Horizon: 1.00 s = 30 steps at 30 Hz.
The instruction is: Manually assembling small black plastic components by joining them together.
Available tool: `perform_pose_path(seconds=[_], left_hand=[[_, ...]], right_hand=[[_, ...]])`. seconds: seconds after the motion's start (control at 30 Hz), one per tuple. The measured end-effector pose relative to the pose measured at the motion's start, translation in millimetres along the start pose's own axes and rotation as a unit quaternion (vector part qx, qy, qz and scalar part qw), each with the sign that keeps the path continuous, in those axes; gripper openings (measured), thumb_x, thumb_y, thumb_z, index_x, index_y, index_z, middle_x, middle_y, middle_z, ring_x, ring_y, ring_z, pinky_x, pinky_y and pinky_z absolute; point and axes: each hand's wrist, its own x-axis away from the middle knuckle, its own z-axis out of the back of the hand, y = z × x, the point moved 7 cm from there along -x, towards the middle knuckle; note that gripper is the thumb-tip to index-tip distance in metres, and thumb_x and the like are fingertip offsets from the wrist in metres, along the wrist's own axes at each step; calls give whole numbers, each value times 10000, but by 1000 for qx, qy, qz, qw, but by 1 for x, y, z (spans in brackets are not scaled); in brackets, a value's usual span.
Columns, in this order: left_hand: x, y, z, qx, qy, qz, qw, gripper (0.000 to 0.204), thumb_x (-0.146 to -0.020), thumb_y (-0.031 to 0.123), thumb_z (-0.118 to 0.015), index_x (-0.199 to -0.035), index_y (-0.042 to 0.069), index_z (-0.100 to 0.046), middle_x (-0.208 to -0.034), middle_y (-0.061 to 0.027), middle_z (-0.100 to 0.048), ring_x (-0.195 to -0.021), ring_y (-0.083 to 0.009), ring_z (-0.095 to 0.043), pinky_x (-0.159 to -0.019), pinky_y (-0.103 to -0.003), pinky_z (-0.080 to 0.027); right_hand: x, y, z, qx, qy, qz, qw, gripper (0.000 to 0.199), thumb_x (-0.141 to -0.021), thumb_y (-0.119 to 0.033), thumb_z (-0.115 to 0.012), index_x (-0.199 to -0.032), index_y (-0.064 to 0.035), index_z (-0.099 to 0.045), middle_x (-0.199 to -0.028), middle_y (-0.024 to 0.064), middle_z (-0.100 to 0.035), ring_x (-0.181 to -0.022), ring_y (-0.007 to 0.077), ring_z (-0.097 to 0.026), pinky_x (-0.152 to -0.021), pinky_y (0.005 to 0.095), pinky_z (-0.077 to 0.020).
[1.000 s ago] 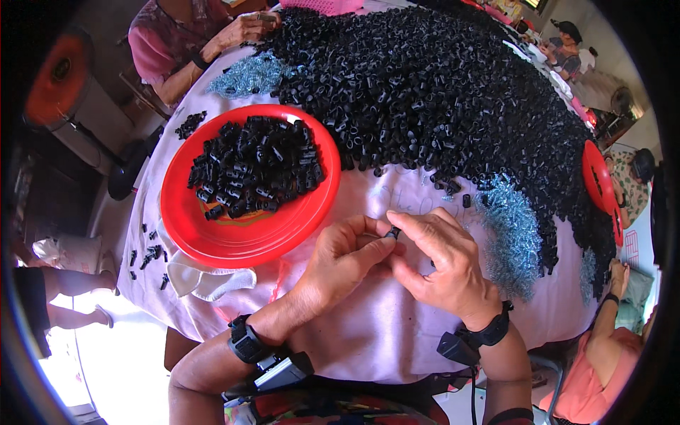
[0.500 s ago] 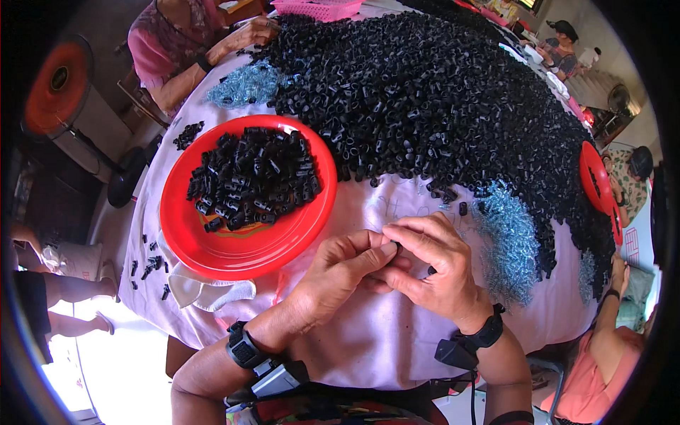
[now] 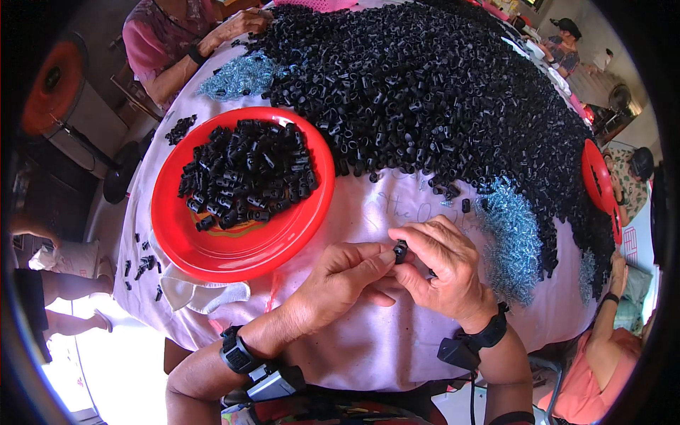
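Over the near part of the pink-clothed table, a small black plastic cord lock point(image 3: 400, 250) sits between my two hands' fingertips. My left hand point(image 3: 343, 276) pinches it from the left with thumb and forefinger. From the other side, my right hand point(image 3: 453, 269) is closed on it with thumb and forefinger. A second small black piece point(image 3: 432, 273) shows by the right hand's curled fingers, partly hidden. Left of my hands stands a red plate point(image 3: 241, 266) heaped with black cord locks point(image 3: 248, 170). A pile of thin bluish metal springs point(image 3: 511, 244) lies right of my right hand.
A huge heap of loose black plastic parts point(image 3: 425, 92) covers the far table. More springs point(image 3: 241, 76) lie near a person's arm point(image 3: 177, 74) at the upper left. White cloth point(image 3: 205, 294) lies below the plate. Another red plate point(image 3: 597, 173) and an arm point(image 3: 613, 290) are at right.
The black cord lock now stands up into view between my fingertips, where it was mostly covered before. My right fingers have lifted slightly. The view has shifted a little.
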Motion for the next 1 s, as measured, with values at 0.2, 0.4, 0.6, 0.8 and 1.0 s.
perform_pose_path(seconds=[0.2,0.4,0.6,0.8,1.0], left_hand=[[2,-2,-2,46,21,-6,999,420,-1107,308,-507,-1248,-53,-668,-1143,-136,-742,-1045,-211,-729,-808,-302,-615],[2,-7,-1,63,35,-10,997,389,-1099,328,-534,-1181,-18,-692,-1018,-71,-732,-948,-121,-710,-777,-266,-614],[1,-6,-3,33,24,-29,999,384,-1102,326,-532,-1123,-17,-705,-976,-67,-732,-892,-94,-689,-748,-261,-604],[2,-2,-6,44,31,-31,998,383,-1107,323,-524,-1139,-16,-700,-972,-47,-722,-869,-76,-668,-742,-251,-593],[1,-3,-6,38,39,-44,998,350,-1103,311,-535,-1192,9,-687,-998,-24,-704,-852,-57,-637,-744,-233,-575]], right_hand=[[-2,-1,-2,8,-7,15,1000,464,-718,-22,-816,-1151,28,-659,-981,127,-682,-816,289,-651,-744,393,-544],[-3,-4,-3,32,-17,29,999,484,-689,-7,-818,-1141,40,-654,-972,129,-676,-816,293,-652,-747,390,-547],[-2,-4,-2,33,-21,33,999,485,-672,4,-814,-1129,46,-658,-957,133,-674,-803,296,-644,-732,382,-550],[-1,-2,-4,9,-31,17,999,464,-677,-1,-813,-1114,49,-664,-951,127,-679,-796,292,-643,-725,374,-549],[-4,-4,-2,5,-13,30,999,528,-669,-18,-839,-1166,41,-673,-1001,135,-694,-829,287,-655,-729,377,-557]])
